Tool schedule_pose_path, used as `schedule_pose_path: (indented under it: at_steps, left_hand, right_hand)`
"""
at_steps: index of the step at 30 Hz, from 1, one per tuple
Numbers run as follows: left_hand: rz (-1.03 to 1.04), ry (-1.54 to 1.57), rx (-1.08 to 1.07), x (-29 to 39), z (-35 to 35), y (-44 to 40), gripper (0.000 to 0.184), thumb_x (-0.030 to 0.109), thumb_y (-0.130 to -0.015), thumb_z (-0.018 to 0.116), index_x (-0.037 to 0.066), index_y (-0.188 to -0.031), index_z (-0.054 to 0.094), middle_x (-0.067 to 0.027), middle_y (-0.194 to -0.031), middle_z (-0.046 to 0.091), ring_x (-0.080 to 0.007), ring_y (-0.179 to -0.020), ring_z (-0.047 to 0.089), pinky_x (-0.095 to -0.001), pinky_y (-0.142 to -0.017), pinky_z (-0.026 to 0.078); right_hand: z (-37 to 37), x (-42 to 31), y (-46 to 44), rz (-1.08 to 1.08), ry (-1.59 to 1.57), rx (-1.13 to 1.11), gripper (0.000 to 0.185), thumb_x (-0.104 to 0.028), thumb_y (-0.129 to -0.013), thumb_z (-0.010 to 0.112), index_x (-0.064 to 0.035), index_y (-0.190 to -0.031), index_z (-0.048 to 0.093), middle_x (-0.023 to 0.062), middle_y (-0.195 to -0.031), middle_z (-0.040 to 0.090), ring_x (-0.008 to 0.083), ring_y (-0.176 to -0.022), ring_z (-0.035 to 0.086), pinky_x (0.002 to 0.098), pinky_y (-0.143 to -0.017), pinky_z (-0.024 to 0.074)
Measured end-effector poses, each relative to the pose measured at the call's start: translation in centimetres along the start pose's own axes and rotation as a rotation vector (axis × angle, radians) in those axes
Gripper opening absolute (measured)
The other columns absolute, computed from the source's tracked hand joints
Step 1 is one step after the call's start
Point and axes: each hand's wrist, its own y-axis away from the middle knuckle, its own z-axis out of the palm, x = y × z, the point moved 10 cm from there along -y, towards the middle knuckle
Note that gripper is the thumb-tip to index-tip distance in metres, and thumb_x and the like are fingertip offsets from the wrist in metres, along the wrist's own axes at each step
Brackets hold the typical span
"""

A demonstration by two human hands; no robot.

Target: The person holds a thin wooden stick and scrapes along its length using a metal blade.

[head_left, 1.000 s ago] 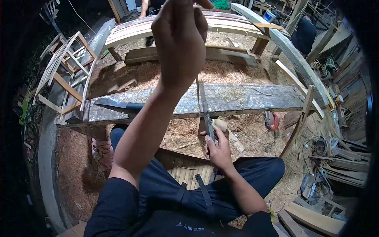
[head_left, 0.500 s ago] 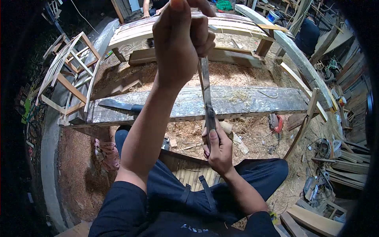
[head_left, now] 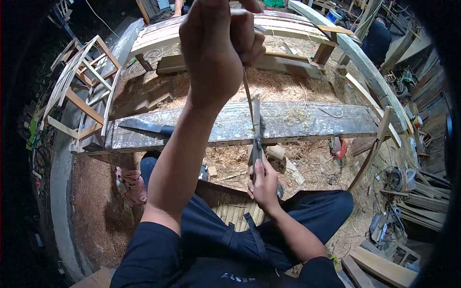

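My left hand (head_left: 213, 60) is raised at the top, its fingers curled closed and partly cut off by the frame edge. A thin strip (head_left: 248, 91) runs down from it toward my right hand (head_left: 265, 186). My right hand, low in front of my lap, is wrapped round a narrow, flat, dark strip (head_left: 257, 117) with a knot-like bump, standing nearly upright. The two strips come close together just above my right hand; whether they join I cannot tell. On the plank bench (head_left: 307, 124) beyond lies a large knife (head_left: 141, 126), its dark handle partly behind my left forearm.
A wooden frame (head_left: 91, 89) stands at the left. Long pale boards (head_left: 158, 41) span the back, with a person's arm near them. A red power tool (head_left: 340, 148) lies on the shavings-covered ground. Cut lumber (head_left: 420, 209) is piled at the right.
The dark strip's top end has dropped away from my left hand and stands apart from the thin strip. My right hand has moved little; my left hand has shifted slightly up and left.
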Motion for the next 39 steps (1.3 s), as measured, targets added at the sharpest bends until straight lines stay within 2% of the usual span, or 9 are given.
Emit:
schedule_pose_path:
  at_steps: [8, 12, 15, 22, 24, 30, 33, 37, 39]
  left_hand:
    - [0.009, 0.029, 0.000, 0.5, 0.2, 0.1, 0.048, 0.049, -0.109, 0.032, 0.007, -0.098, 0.051, 0.0044, -0.050, 0.020, -0.0063, -0.038, 0.012, -0.0290, -0.037, 0.016]
    - [0.009, 0.033, 0.007, 0.7, -0.6, -0.1, 0.047, 0.050, -0.109, 0.031, 0.008, -0.099, 0.051, 0.0046, -0.050, 0.019, -0.0064, -0.038, 0.012, -0.0289, -0.037, 0.016]
    - [-0.034, 0.094, 0.011, 0.2, -0.9, 0.1, 0.049, 0.051, -0.109, 0.029, 0.009, -0.099, 0.051, 0.0043, -0.050, 0.019, -0.0068, -0.038, 0.012, -0.0288, -0.037, 0.015]
    - [0.009, 0.069, -0.055, 0.3, -0.7, 0.2, 0.049, 0.051, -0.109, 0.028, 0.009, -0.099, 0.050, 0.0038, -0.050, 0.020, -0.0071, -0.038, 0.011, -0.0286, -0.036, 0.015]
    - [0.027, 0.067, -0.072, 0.2, -0.3, 0.1, 0.049, 0.051, -0.109, 0.027, 0.009, -0.099, 0.050, 0.0036, -0.049, 0.019, -0.0073, -0.037, 0.010, -0.0286, -0.036, 0.014]
    - [-0.025, 0.129, -0.190, 0.2, 1.0, -0.1, 0.044, 0.049, -0.109, 0.028, 0.011, -0.104, 0.049, 0.0041, -0.050, 0.020, -0.0071, -0.036, 0.010, -0.0291, -0.035, 0.014]
    - [-0.071, 0.198, -0.013, -0.2, 0.3, 0.3, 0.040, 0.047, -0.110, 0.028, 0.012, -0.108, 0.048, 0.0041, -0.050, 0.021, -0.0072, -0.036, 0.011, -0.0292, -0.035, 0.014]
    - [-0.008, 0.185, -0.159, 0.7, 1.5, 0.0, 0.037, 0.045, -0.110, 0.030, 0.013, -0.107, 0.048, 0.0043, -0.052, 0.021, -0.0072, -0.038, 0.012, -0.0285, -0.037, 0.015]
    - [0.032, 0.031, 0.021, 0.7, -0.1, -0.1, 0.036, 0.045, -0.110, 0.033, 0.012, -0.105, 0.047, 0.0045, -0.052, 0.021, -0.0071, -0.039, 0.012, -0.0279, -0.038, 0.017]
  right_hand:
    - [1.2, -1.7, 1.1, -0.156, -0.034, -0.096, 0.048, -0.028, -0.109, 0.043, -0.0072, -0.152, 0.037, 0.0008, -0.089, 0.049, 0.0038, -0.051, 0.042, 0.0197, -0.043, 0.0352]
    - [0.6, -1.1, 0.6, 0.018, -0.006, -0.020, 0.055, -0.028, -0.108, 0.044, -0.0019, -0.155, 0.034, -0.0011, -0.076, 0.049, 0.0056, -0.057, 0.042, 0.0231, -0.052, 0.0390]
    - [1.5, -4.6, 1.9, -0.221, 0.182, -0.037, 0.058, -0.033, -0.107, 0.045, 0.0012, -0.154, 0.035, -0.0013, -0.072, 0.047, 0.0061, -0.059, 0.047, 0.0259, -0.052, 0.0411]
    - [0.2, -0.4, 0.4, -0.042, 0.110, -0.040, 0.050, -0.026, -0.109, 0.043, -0.0092, -0.155, 0.035, -0.0013, -0.082, 0.048, 0.0041, -0.048, 0.040, 0.0202, -0.041, 0.0339]
    - [1.3, -3.4, 2.0, -0.216, 0.160, -0.049, 0.050, -0.025, -0.110, 0.041, -0.0075, -0.156, 0.032, -0.0009, -0.082, 0.048, 0.0040, -0.051, 0.042, 0.0194, -0.044, 0.0364]
    - [-0.5, 1.6, -0.9, 0.035, 0.101, -0.021, 0.051, -0.023, -0.109, 0.041, -0.0087, -0.157, 0.030, 0.0001, -0.086, 0.047, 0.0039, -0.050, 0.042, 0.0193, -0.042, 0.0357]
    - [1.4, -3.4, 1.2, -0.139, 0.048, -0.055, 0.051, -0.025, -0.109, 0.042, -0.0097, -0.157, 0.032, -0.0005, -0.084, 0.047, 0.0034, -0.049, 0.041, 0.0194, -0.041, 0.0352]
    - [0.8, -1.1, 0.2, -0.074, 0.042, -0.048, 0.051, -0.025, -0.109, 0.043, -0.0098, -0.157, 0.032, -0.0003, -0.085, 0.048, 0.0032, -0.049, 0.041, 0.0194, -0.041, 0.0349]
    - [0.2, -0.4, -0.2, -0.048, 0.085, -0.012, 0.052, -0.025, -0.108, 0.044, -0.0050, -0.155, 0.034, -0.0013, -0.080, 0.049, 0.0038, -0.056, 0.043, 0.0202, -0.047, 0.0370]
